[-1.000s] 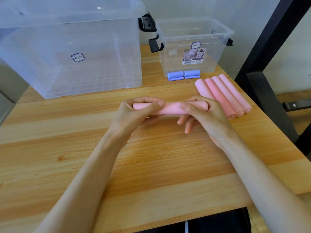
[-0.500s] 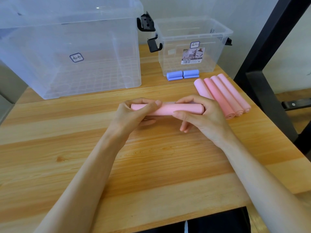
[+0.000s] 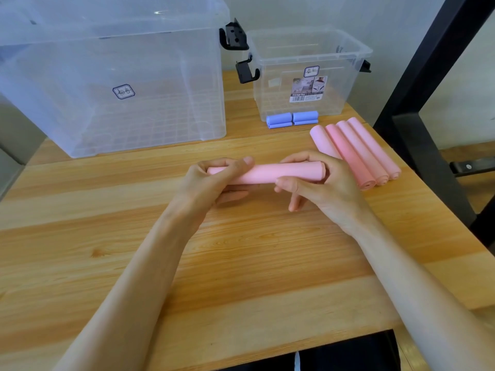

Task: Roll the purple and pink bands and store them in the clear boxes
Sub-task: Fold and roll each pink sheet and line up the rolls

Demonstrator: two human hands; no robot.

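A rolled pink band point(image 3: 267, 173) lies crosswise just above the wooden table point(image 3: 241, 263), held at both ends. My left hand point(image 3: 214, 180) grips its left end, thumb on top. My right hand point(image 3: 318, 180) grips its right end, fingers curled over it. Several finished pink rolls point(image 3: 359, 148) lie side by side to the right. Two small purple rolls point(image 3: 292, 119) sit in front of the small clear box point(image 3: 308, 73). The large clear box point(image 3: 112, 76) stands at the back left.
Both boxes are open-topped with black latches point(image 3: 233, 36). A black metal post point(image 3: 428, 76) rises just past the table's right edge. The table's near edge runs below my forearms.
The pink roll and both hands have stayed in nearly the same spot; my fingers shifted slightly around the roll, and the view drifted a little.
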